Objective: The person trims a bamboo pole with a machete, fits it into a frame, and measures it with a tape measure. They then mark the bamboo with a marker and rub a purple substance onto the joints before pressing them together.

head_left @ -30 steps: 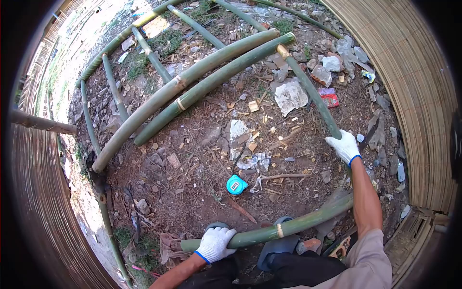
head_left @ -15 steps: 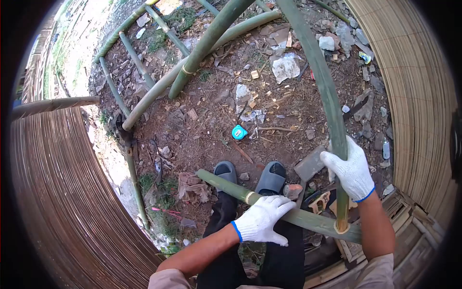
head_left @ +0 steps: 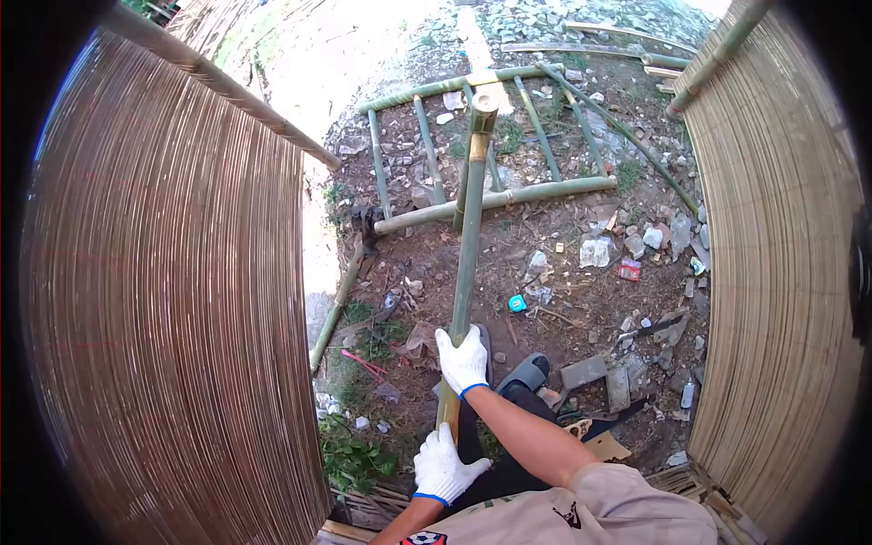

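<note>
A green bamboo frame (head_left: 470, 232) stands in front of me, seen nearly edge-on. One of its poles runs away from my body to a cut, open end. My right hand (head_left: 463, 361), in a white knitted glove, is wrapped round this pole partway along. Close to my body, my gloved left hand (head_left: 443, 468) rests at the pole's near end, fingers over the bamboo and thumb stretched to the side. The joint under the left hand is hidden. A turquoise tape measure (head_left: 517, 303) lies on the dirt beyond my feet.
A ladder-like bamboo frame (head_left: 518, 193) lies on the ground ahead. Slatted bamboo screens stand at left (head_left: 182, 272) and right (head_left: 772, 236). Stones, grey blocks (head_left: 583, 371), litter and a tool with a wooden handle (head_left: 579, 428) are scattered to the right. A spray can (head_left: 688, 394) lies there too.
The bamboo frame has turned from broadside to nearly edge-on, and its pole now points away from me. My right hand has moved left with it; my left hand has shifted lower, toward my body.
</note>
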A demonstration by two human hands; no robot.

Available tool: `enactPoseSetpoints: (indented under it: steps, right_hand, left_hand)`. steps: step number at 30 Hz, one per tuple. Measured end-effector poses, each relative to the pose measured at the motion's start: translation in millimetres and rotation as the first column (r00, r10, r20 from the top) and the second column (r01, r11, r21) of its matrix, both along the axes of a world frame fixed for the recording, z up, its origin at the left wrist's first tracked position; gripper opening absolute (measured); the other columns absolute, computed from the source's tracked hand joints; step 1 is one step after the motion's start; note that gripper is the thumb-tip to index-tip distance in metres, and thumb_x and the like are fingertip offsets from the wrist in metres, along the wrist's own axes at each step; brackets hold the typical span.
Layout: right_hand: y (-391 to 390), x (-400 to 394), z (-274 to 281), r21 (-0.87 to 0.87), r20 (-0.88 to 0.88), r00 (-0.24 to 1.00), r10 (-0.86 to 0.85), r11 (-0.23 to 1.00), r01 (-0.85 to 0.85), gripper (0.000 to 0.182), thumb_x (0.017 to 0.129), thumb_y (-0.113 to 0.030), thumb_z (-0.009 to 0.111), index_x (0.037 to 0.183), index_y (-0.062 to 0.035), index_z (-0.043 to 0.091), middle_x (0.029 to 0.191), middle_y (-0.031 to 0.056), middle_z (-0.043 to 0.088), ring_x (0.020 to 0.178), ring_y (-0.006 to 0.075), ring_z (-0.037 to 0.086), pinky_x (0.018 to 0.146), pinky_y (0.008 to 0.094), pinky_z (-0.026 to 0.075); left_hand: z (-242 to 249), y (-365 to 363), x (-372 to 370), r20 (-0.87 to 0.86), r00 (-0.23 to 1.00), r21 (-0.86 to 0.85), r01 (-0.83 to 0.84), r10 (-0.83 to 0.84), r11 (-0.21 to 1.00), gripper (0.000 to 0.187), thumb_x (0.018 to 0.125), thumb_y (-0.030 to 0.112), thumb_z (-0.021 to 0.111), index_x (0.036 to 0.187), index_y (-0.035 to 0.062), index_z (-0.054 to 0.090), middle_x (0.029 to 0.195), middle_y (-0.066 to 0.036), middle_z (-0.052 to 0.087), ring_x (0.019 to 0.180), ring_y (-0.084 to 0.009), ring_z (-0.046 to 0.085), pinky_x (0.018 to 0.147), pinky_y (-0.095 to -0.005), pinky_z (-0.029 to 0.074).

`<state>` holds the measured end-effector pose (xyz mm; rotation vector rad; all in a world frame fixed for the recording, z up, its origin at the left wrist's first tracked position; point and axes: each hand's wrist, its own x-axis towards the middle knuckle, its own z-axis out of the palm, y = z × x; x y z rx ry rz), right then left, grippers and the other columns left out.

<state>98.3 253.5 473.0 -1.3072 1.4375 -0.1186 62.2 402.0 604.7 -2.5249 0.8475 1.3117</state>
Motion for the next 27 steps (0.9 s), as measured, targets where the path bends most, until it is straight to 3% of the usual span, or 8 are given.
enactPoseSetpoints:
  steps: [7,12,15,17,21,23,25,27]
  right_hand:
    - [9.3,26.5,-1.2,-0.025,0.002,0.931,0.364,0.931,-0.364,0.077,0.083,-0.052,0.08,0.128,0.0048,0.055,0.118,0.0267,0.07,0.115,0.0403,0.068,0.1,0.0444,0.052]
    - [-95.2,47.1,7.5,-0.143,0.144,0.954,0.263,0.96,-0.243,0.08,0.086,-0.048,0.082,0.136,0.0071,0.051,0.118,0.0174,0.068,0.106,0.0252,0.066,0.094,0.0389,0.052]
    - [-213.6,80.3,42.9,-0.29,0.09,0.982,0.165,0.948,-0.132,0.113,0.084,-0.052,0.082,0.157,0.013,0.025,0.147,0.0294,0.052,0.134,0.0345,0.055,0.113,0.0396,0.042]
    - [-292.4,101.5,47.3,-0.67,-0.086,0.972,0.22,0.709,-0.22,0.118,0.08,-0.06,0.081,0.156,0.0118,0.028,0.158,0.0319,0.039,0.145,0.0407,0.042,0.119,0.0433,0.036]
    - [-377.5,132.2,76.8,-0.547,-0.416,0.809,0.416,0.596,-0.588,0.103,0.076,-0.06,0.084,0.148,0.0055,0.049,0.132,0.0262,0.065,0.118,0.0336,0.066,0.103,0.0399,0.05]
    - [-378.7,148.2,94.0,-0.458,-0.39,0.795,0.464,0.652,-0.605,0.092,0.075,-0.059,0.084,0.136,0.0043,0.058,0.116,0.0204,0.071,0.099,0.0275,0.071,0.09,0.0384,0.056]
    - [-393.0,146.4,84.2,-0.354,-0.5,0.68,0.537,0.59,-0.726,0.08,0.074,-0.058,0.085,0.122,0.003,0.064,0.105,0.0165,0.073,0.087,0.0236,0.071,0.082,0.0378,0.057]
    - [-394.6,138.9,64.3,-0.454,-0.439,0.786,0.436,0.647,-0.613,0.068,0.073,-0.054,0.085,0.112,-0.0016,0.066,0.1,0.0169,0.074,0.09,0.0258,0.072,0.083,0.0384,0.057]
  left_hand:
    - [-14.9,58.4,38.2,-0.001,0.898,-0.01,-0.44,0.44,0.898,0.094,0.074,0.064,0.079,0.146,0.0106,0.05,0.124,-0.022,0.065,0.112,-0.0413,0.067,0.094,-0.0497,0.055]
    - [-41.9,99.4,24.3,-0.183,0.679,0.085,-0.71,0.711,0.699,0.072,0.078,0.057,0.074,0.133,0.0118,0.06,0.115,-0.025,0.073,0.11,-0.0426,0.069,0.095,-0.0486,0.054]
    - [-45.7,110.8,10.9,-0.209,0.565,-0.014,-0.818,0.798,0.575,0.062,0.078,0.046,0.074,0.124,0.007,0.06,0.112,-0.027,0.071,0.111,-0.0451,0.067,0.094,-0.0518,0.053]
    - [-47.0,119.0,1.0,-0.208,0.442,-0.134,-0.897,0.873,0.422,0.069,0.079,0.043,0.076,0.134,0.0044,0.059,0.116,-0.027,0.071,0.114,-0.0439,0.067,0.096,-0.0486,0.053]
    - [-69.0,122.3,-31.8,-0.456,-0.129,-0.149,-0.965,0.88,-0.218,0.068,0.087,0.025,0.077,0.143,-0.0052,0.054,0.134,-0.023,0.066,0.117,-0.0354,0.069,0.1,-0.0367,0.053]
    - [-80.4,125.0,-46.3,-0.478,-0.153,-0.159,-0.953,0.865,-0.257,0.068,0.091,0.02,0.072,0.151,0.0001,0.048,0.132,-0.021,0.065,0.105,-0.0362,0.072,0.088,-0.0407,0.058]
    - [-50.0,110.2,-34.6,-0.531,-0.618,0.24,-0.766,0.58,-0.596,0.07,0.094,0.015,0.067,0.157,0.0065,0.039,0.126,-0.02,0.066,0.092,-0.0338,0.074,0.071,-0.0443,0.061]
    - [-67.6,109.3,-51.9,-0.543,-0.624,0.257,-0.761,0.562,-0.596,0.072,0.096,0.011,0.061,0.161,0.0118,0.032,0.122,-0.019,0.067,0.082,-0.0331,0.074,0.058,-0.0436,0.059]
